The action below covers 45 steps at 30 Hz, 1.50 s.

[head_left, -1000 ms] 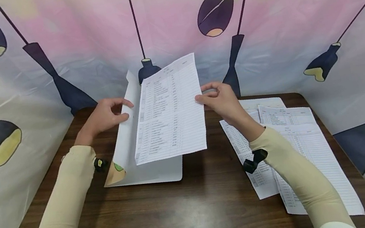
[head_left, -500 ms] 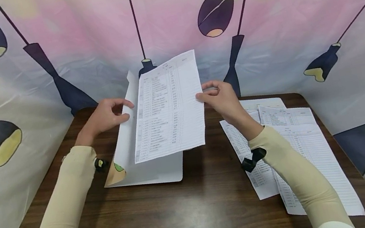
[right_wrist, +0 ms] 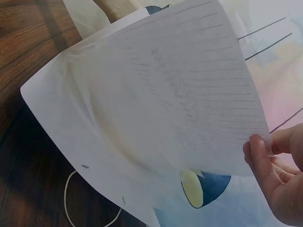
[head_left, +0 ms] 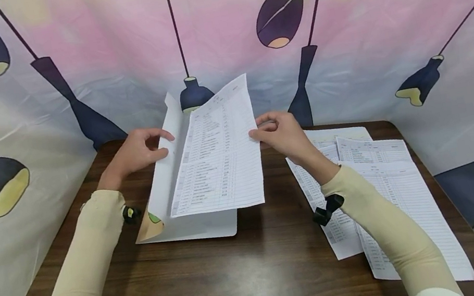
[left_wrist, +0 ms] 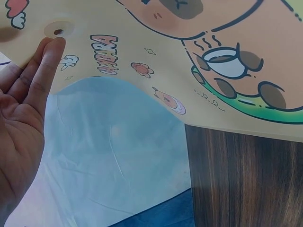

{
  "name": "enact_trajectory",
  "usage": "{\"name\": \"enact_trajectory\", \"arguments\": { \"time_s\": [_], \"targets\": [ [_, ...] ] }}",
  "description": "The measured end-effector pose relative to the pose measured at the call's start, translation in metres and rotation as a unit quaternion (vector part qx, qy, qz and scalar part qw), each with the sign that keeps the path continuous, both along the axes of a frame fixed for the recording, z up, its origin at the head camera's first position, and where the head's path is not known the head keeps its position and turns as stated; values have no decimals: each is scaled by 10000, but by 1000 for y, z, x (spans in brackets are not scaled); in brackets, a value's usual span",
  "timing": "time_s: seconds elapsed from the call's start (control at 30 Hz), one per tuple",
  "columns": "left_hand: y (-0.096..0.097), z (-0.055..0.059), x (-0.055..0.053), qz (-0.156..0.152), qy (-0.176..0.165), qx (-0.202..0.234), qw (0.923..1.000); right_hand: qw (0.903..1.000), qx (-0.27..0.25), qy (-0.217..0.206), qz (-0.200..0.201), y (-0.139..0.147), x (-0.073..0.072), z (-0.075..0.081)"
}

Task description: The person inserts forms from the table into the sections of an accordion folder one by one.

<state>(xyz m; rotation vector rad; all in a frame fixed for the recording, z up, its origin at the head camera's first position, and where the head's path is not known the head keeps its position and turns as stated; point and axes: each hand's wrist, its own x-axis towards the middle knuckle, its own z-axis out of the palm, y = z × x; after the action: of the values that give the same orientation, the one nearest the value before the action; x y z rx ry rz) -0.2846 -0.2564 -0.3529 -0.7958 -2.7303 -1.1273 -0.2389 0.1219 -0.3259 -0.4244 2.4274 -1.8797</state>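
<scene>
On the left of the table, a cardboard file folder [head_left: 213,226] stands opened, white inside. Its outer side [left_wrist: 137,47] carries a cartoon animal with a cup. My left hand [head_left: 137,149] holds its raised cover by the left edge; in the left wrist view fingertips lie against the outside near a small hole. My right hand [head_left: 279,135] pinches a printed sheet of paper [head_left: 219,156] by its right edge, thumb in front. The sheet hangs tilted over the folder and hides much of its inside. Faint ruled lines show through its back in the right wrist view.
More printed sheets [head_left: 397,193] overlap at the table's right, partly under my right forearm, with a pale card-like sheet [head_left: 353,131] behind them. The brown wooden table [head_left: 223,288] meets a patterned curtain [head_left: 215,25]. A pale string loop [right_wrist: 66,201] hangs by the folder.
The printed sheet rose slightly, then came down and to the left, deeper over the folder, with my right hand. My left hand and the folder have stayed still.
</scene>
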Motion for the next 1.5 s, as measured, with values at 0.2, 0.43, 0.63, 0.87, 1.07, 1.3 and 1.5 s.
{"name": "enact_trajectory", "arguments": {
  "time_s": [0.2,0.43,0.63,0.87,1.07,1.3,1.5],
  "targets": [
    [-1,-1,-1,-60,0,56,10000,9997,-78,-234,62,-5,-7,3],
    [-2,-1,-1,-74,-15,58,10000,9995,-140,-276,-90,-11,-20,6],
    [-3,-2,-1,-58,-24,69,10000,9989,-110,-363,-260,-15,-29,8],
    [-3,-2,1,-17,-63,77,9999,9990,68,-411,-176,-16,-31,8],
    [-2,-1,2,21,-49,56,10000,9987,265,-355,-235,-14,-26,13],
    [-1,-2,0,-32,-43,47,10000,9988,-48,-468,-115,-17,-23,17],
    [0,-3,0,8,-60,19,10000,9987,-106,-503,-53,-23,-27,12]
  ]
}}
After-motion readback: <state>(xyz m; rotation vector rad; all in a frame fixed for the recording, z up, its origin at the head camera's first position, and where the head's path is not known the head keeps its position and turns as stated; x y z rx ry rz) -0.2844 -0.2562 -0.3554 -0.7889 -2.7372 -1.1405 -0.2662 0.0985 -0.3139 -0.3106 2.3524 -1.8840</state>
